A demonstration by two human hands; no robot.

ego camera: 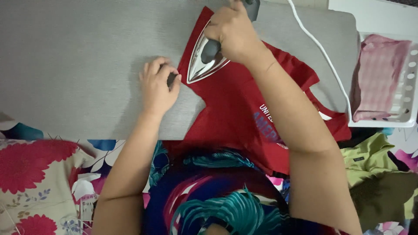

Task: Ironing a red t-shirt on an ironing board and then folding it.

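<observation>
A red T-shirt [237, 100] with pale printed lettering lies across the grey ironing board [78, 65], its lower part hanging over the near edge. My right hand [233, 32] grips the dark handle of an iron [202, 63], whose shiny soleplate is tilted up over the shirt's left sleeve area. Just left of the iron's tip, my left hand [156, 87] has its fingers curled, pinching the shirt's edge against the board.
The iron's white cord [324, 56] runs across the board's right end. A white perforated tray [407, 87] at the right holds a folded pink cloth [376, 76]. Green and olive garments [374, 169] lie below it. Flowered bedding [39, 174] spreads at lower left.
</observation>
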